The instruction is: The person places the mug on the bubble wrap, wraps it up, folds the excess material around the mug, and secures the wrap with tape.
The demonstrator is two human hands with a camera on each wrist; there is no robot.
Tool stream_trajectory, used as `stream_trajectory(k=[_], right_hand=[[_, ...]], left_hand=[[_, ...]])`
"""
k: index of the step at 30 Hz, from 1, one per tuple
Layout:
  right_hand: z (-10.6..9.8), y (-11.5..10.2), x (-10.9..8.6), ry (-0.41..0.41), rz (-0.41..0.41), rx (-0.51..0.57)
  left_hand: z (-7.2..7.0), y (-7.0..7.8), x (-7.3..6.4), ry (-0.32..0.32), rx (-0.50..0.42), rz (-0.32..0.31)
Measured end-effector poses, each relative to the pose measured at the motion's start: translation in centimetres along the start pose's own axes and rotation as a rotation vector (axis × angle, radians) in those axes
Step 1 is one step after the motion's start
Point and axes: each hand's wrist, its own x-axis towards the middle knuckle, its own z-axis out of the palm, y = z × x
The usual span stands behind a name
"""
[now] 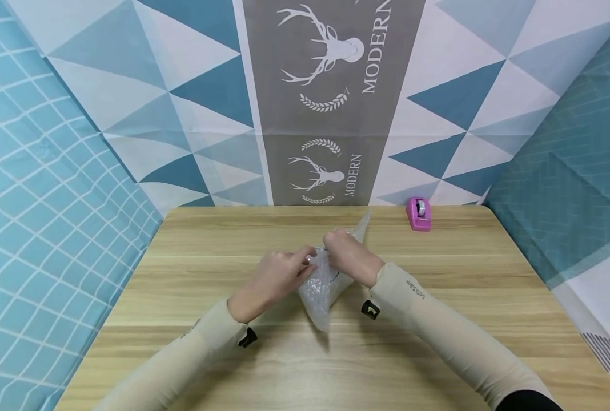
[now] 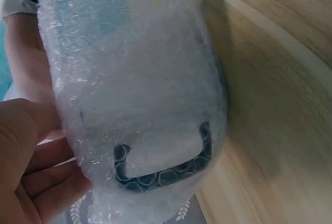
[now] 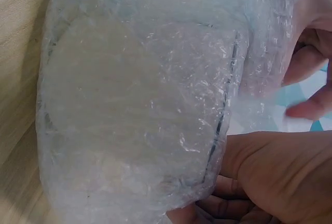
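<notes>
A package in clear bubble wrap (image 1: 317, 297) stands tilted on the table between both hands. Through the plastic in the left wrist view shows a black U-shaped strip (image 2: 163, 175) on a pale thing, whose kind I cannot tell. My left hand (image 1: 279, 273) pinches the wrap's upper edge; in the left wrist view its curled fingers (image 2: 57, 175) lie against that edge. Opposite, my right hand (image 1: 350, 256) grips the wrap near the top, and in the right wrist view its fingers (image 3: 223, 203) curl behind the package. A thin dark line runs along the wrapped thing's side there.
A pink tape dispenser (image 1: 419, 214) stands at the back right of the wooden table (image 1: 207, 231). Patterned cloth (image 1: 207, 85) hangs behind the table's back edge and on both sides. One loose corner of wrap points up past the right hand.
</notes>
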Motion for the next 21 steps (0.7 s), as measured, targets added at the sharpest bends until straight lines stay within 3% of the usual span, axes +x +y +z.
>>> stream_trajectory(k=[5,9,14,21], right_hand=[[0.0,-0.1,0.0,-0.017,0.032,0.015],[-0.1,-0.1,0.1,-0.021,0.033,0.011],[-0.1,-0.2,0.1,-0.032,0.043,-0.009],[-0.2,-0.3,0.2,-0.036,0.037,-0.013]], left_hand=[[-0.3,-0.1,-0.8,-0.045,-0.004,0.077],[-1.1,-0.6,-1.9,-0.153,-0.006,0.181],[-1.8,-1.2,-2.7,-0.282,0.012,0.223],[-1.3,-1.0,-2.3,-0.26,0.151,0.289]])
